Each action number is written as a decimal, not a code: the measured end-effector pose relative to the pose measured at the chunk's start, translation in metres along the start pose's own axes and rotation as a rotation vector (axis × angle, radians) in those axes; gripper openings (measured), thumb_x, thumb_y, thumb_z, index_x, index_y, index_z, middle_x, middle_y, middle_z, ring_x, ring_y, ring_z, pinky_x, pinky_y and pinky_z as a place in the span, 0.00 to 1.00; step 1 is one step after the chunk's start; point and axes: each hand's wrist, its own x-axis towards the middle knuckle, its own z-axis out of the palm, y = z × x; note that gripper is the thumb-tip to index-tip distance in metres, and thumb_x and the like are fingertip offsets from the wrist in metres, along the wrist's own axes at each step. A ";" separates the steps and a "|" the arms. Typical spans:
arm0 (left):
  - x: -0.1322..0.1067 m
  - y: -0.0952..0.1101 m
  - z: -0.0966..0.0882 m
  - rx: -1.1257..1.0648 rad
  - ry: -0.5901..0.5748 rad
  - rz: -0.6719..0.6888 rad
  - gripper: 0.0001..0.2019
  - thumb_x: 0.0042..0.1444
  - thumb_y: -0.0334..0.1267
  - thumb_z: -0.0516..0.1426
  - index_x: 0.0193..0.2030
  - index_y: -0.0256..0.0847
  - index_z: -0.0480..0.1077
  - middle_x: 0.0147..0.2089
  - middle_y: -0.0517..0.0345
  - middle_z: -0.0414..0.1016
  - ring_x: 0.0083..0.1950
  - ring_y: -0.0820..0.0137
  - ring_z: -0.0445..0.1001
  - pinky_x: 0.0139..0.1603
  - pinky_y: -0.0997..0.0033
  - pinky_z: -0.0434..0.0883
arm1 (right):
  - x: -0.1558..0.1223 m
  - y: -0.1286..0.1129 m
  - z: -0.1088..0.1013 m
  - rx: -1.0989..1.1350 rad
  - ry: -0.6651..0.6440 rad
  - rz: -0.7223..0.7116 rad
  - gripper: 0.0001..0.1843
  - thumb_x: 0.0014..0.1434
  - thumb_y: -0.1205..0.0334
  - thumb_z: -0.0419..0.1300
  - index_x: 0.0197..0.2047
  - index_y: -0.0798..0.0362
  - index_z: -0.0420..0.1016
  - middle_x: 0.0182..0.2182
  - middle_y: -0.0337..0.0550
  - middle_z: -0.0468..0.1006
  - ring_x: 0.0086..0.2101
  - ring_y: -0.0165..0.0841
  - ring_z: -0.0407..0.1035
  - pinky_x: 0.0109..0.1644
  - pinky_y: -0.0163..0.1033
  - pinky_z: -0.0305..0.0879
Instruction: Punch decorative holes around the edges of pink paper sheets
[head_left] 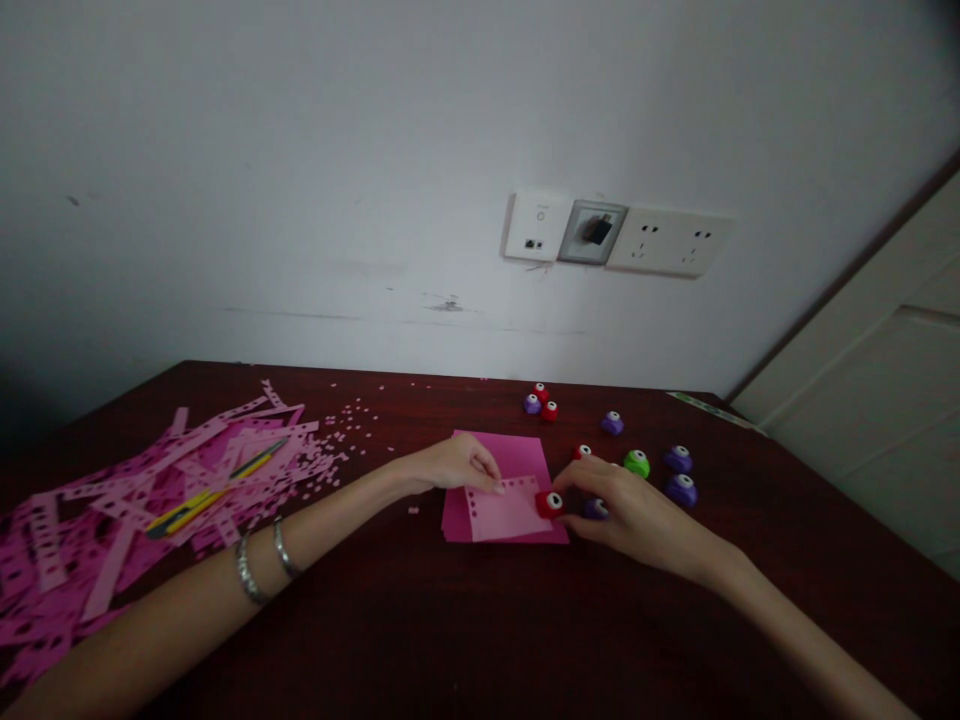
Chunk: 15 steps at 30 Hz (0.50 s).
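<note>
My left hand (465, 465) pinches the top edge of a light pink sheet of paper (504, 515), which has small punched holes along its top and left edges. Under it lies a stack of darker pink paper (517, 455). My right hand (611, 505) grips a small red craft punch (550, 503) at the sheet's right edge. Around that hand stand other punches: a green punch (637, 463), a purple punch (597, 509) just behind the fingers, and a red one partly hidden by the hand.
Punched pink paper strips (187, 450) pile up at the left, with a yellow utility knife (217, 490) on top. Tiny paper cut-outs (322, 460) lie scattered beside them. More punches (613, 423) stand towards the back and right. A wall with sockets (667, 240) borders the dark table (420, 620).
</note>
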 end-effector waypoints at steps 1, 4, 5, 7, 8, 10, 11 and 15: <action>0.000 -0.001 -0.001 -0.007 -0.004 0.007 0.11 0.42 0.41 0.62 0.31 0.36 0.76 0.30 0.55 0.75 0.29 0.75 0.67 0.33 0.72 0.62 | 0.000 -0.001 0.000 0.003 0.001 -0.009 0.09 0.56 0.62 0.58 0.41 0.49 0.73 0.37 0.42 0.74 0.39 0.35 0.66 0.45 0.41 0.62; 0.001 -0.003 -0.002 -0.050 -0.030 0.018 0.12 0.41 0.42 0.63 0.31 0.35 0.76 0.28 0.54 0.74 0.28 0.75 0.67 0.33 0.71 0.62 | -0.001 -0.002 -0.001 0.003 0.009 -0.020 0.09 0.56 0.62 0.58 0.41 0.50 0.73 0.37 0.42 0.74 0.38 0.35 0.67 0.44 0.41 0.63; 0.002 -0.004 -0.002 -0.067 -0.037 0.017 0.12 0.41 0.42 0.63 0.30 0.35 0.76 0.28 0.54 0.74 0.28 0.74 0.67 0.33 0.71 0.62 | -0.001 -0.002 -0.002 0.000 0.012 -0.024 0.09 0.56 0.62 0.58 0.41 0.49 0.73 0.37 0.42 0.74 0.39 0.35 0.67 0.45 0.42 0.63; 0.002 -0.005 -0.002 -0.081 -0.041 0.012 0.13 0.40 0.43 0.64 0.30 0.36 0.76 0.28 0.54 0.74 0.28 0.74 0.67 0.33 0.70 0.62 | -0.001 -0.001 -0.001 -0.011 0.025 -0.033 0.09 0.56 0.62 0.58 0.42 0.49 0.73 0.37 0.42 0.74 0.39 0.36 0.67 0.48 0.44 0.63; 0.003 -0.005 -0.002 -0.081 -0.039 0.012 0.13 0.40 0.44 0.64 0.30 0.36 0.76 0.28 0.54 0.74 0.28 0.74 0.67 0.33 0.70 0.62 | -0.001 0.000 -0.001 -0.016 0.035 -0.036 0.09 0.56 0.61 0.58 0.42 0.49 0.73 0.37 0.42 0.74 0.40 0.36 0.68 0.49 0.45 0.62; 0.003 -0.005 -0.002 -0.077 -0.037 0.015 0.14 0.40 0.45 0.64 0.30 0.37 0.76 0.28 0.54 0.75 0.29 0.74 0.67 0.33 0.70 0.62 | -0.002 0.001 0.000 -0.016 0.058 -0.040 0.10 0.56 0.60 0.59 0.42 0.49 0.73 0.37 0.43 0.74 0.40 0.37 0.68 0.50 0.46 0.63; 0.003 -0.005 -0.002 -0.075 -0.037 0.020 0.14 0.40 0.45 0.64 0.30 0.37 0.76 0.28 0.54 0.75 0.29 0.74 0.67 0.33 0.70 0.62 | -0.002 0.002 0.000 -0.012 0.068 -0.041 0.10 0.55 0.59 0.59 0.42 0.49 0.74 0.37 0.43 0.75 0.40 0.37 0.68 0.49 0.46 0.64; 0.003 -0.007 -0.004 -0.059 -0.038 0.033 0.14 0.40 0.45 0.64 0.31 0.37 0.76 0.28 0.54 0.75 0.28 0.74 0.67 0.32 0.70 0.62 | -0.002 0.002 -0.001 0.009 0.067 -0.057 0.11 0.55 0.58 0.59 0.42 0.49 0.74 0.37 0.43 0.75 0.40 0.37 0.69 0.47 0.45 0.65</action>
